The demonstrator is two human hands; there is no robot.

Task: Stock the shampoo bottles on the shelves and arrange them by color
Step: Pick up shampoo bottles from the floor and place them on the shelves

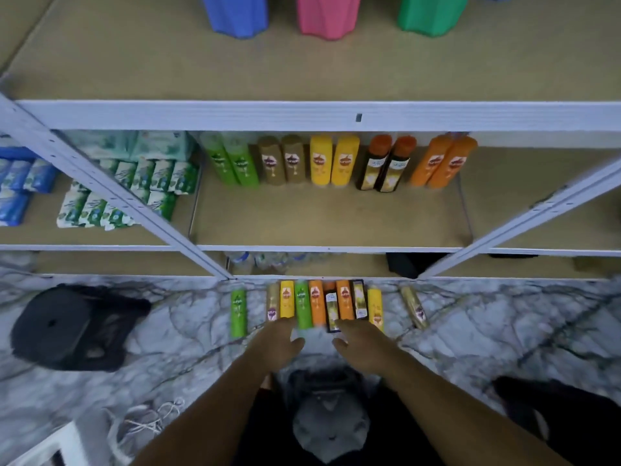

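Shampoo bottles (316, 306) lie in a floor row just in front of the shelf rack (316, 116), long axes pointing at the rack, near ends at your fingertips; your left hand (279, 343) and right hand (361, 346) are spread, gripping nothing, equally near.

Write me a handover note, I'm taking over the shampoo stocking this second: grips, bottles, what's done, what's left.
Left grip: open, holds nothing, fingers at the near end of the floor row.
Right grip: open, holds nothing, alongside.
On the middle shelf, upright, left to right: green pair, tan pair, yellow pair, dark brown pair, orange pair.
The floor row: ten bottles lying flat, colours mixed, two of each.
Done: five pairs shelved by colour.
Left: lift the ten from the floor and stand each with its colour.
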